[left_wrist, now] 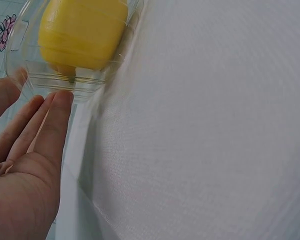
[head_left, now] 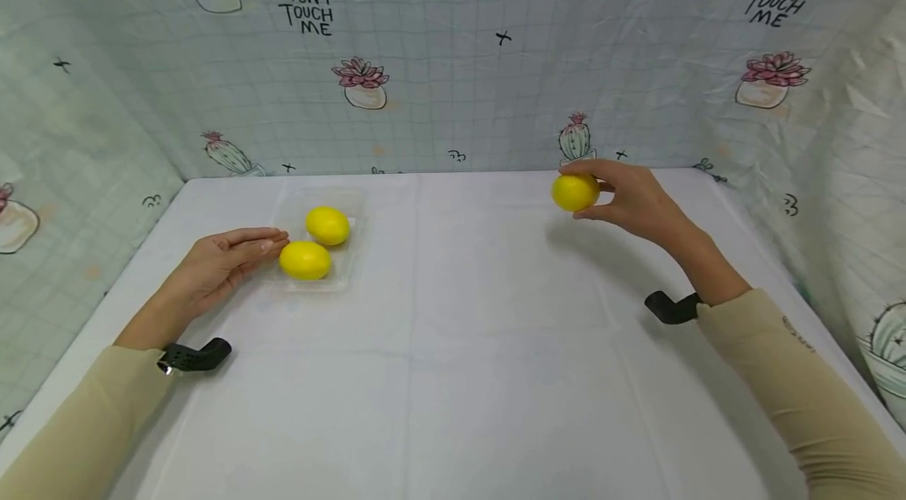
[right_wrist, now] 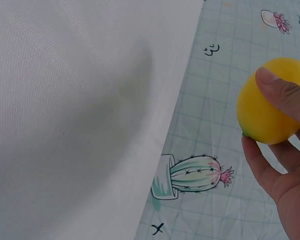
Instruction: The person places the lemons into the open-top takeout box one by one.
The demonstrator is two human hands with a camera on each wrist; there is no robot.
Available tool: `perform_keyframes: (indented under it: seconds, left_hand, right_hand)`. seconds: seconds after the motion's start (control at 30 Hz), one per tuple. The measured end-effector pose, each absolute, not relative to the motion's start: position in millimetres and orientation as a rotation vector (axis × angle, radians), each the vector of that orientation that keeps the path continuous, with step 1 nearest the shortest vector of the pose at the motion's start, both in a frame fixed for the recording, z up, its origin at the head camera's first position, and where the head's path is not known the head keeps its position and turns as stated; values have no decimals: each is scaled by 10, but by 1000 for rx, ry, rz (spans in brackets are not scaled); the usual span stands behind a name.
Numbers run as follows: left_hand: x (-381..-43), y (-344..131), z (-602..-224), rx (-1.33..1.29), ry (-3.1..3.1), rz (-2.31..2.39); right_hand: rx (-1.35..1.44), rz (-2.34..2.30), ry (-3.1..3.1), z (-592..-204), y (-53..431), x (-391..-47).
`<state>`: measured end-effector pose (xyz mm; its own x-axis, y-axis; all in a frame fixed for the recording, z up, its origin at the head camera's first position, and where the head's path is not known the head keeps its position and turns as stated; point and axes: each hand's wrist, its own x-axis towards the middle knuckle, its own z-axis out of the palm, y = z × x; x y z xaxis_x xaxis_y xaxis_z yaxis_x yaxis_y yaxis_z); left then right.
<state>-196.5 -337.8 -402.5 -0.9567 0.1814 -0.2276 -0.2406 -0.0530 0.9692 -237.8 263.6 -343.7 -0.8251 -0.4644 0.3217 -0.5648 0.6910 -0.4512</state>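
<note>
In the head view, my right hand grips a yellow lemon between thumb and fingers, raised over the far right of the table, with a shadow below it. The right wrist view shows the thumb across that lemon and a small green tip at its lower end. My left hand lies beside a clear plastic tray, fingers fairly straight and fingertips right at its side wall. Two more lemons are in the tray, one farther back and one nearer.
A white cloth covers the table. Behind it and at both sides hangs a printed curtain with cactus drawings. A dark band sits on the left wrist and another on the right.
</note>
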Motion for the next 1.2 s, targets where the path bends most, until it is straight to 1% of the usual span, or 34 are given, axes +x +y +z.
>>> perform_keyframes:
  seconds: [0.5,0.87,1.2]
  left_hand:
    - [-1970,-3360,-4046,-54,1963,2080]
    - [-1969,-3396,-4033,0,1903,2124]
    - [-1952,-3406,-4050,-18,1900,2139]
  right_hand:
    - [861,843,-2686,-3404,2553,-2415]
    - [921,891,-2659,-3348,2228,-2472]
    - [1007,965,-2644,-3288,1997,-2482]
